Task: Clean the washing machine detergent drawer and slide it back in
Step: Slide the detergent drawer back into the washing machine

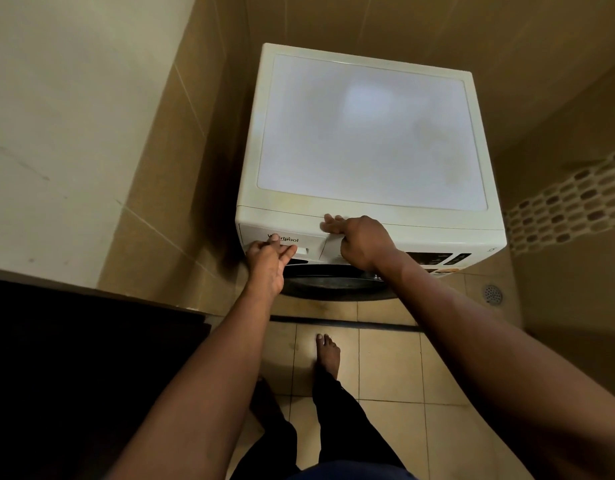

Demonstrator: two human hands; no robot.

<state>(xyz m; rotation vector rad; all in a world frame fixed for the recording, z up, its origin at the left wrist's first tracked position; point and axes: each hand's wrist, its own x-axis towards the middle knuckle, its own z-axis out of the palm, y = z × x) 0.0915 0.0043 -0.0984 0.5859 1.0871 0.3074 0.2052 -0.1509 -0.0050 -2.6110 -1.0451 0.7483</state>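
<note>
Bare foot [328, 351] planted, left hand [268, 265] resting loose, uncurled fingers [287, 252] on the drawer [309, 241], shut flush at the upper-left front of the washer [368, 133], right hand [359, 239] pressed flat on the top edge [430, 226]: light, probably slick plastic, so I'd hook its recess [303, 251].

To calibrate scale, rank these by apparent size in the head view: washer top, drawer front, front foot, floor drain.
1. Washer top, by far the largest.
2. Drawer front, though the left hand covers part of it.
3. Front foot, clearly smaller.
4. Floor drain, the smallest.
</note>
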